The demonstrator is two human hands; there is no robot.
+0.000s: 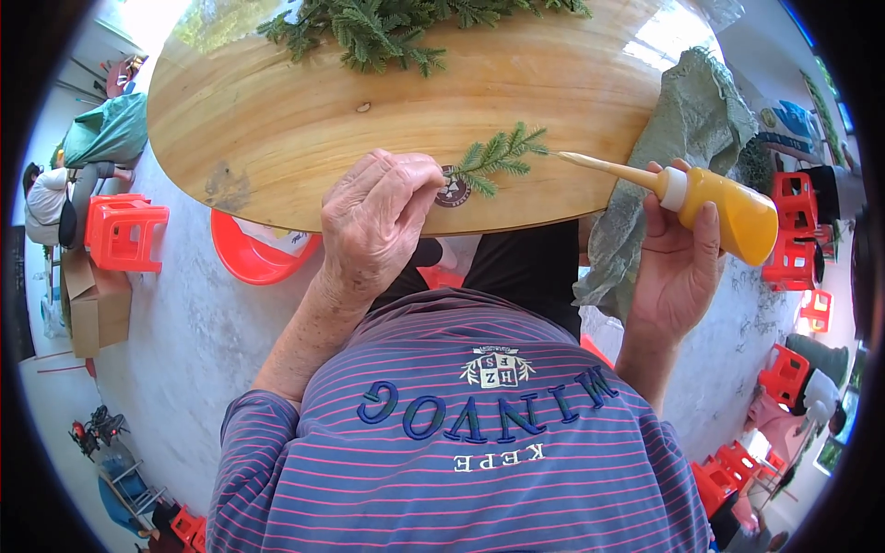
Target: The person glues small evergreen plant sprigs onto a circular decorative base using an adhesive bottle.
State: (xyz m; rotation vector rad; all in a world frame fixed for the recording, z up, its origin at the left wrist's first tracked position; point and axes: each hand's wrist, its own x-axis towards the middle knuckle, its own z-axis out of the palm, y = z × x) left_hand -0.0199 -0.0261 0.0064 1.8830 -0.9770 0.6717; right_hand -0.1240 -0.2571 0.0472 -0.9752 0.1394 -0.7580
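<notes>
Cardboard box (100, 304) stands on the floor (198, 341) at the far left, just beside a red stool (126, 230). More to the right, a red basin (251, 253) is partly hidden by the near edge of the wooden table (277, 120). At the back of this table lies a heap of green branches (378, 32). Next comes the left hand (378, 207), by the near edge, with thumb and fingers pressed together; they pinch the lower end of a small green sprig (502, 157), whose pinched part is hidden. The sprig points to the right, above the table, near a dark round mark (453, 192). The long nozzle (608, 169) of a yellow bottle (733, 217) has its tip very near the sprig's end; whether they touch, I cannot tell. The right hand (678, 267) holds this bottle, its fingers bent around it and somewhat apart. A grey-green cloth (687, 106) hangs over the table's right edge, and farther right are more red stools (795, 203).
</notes>
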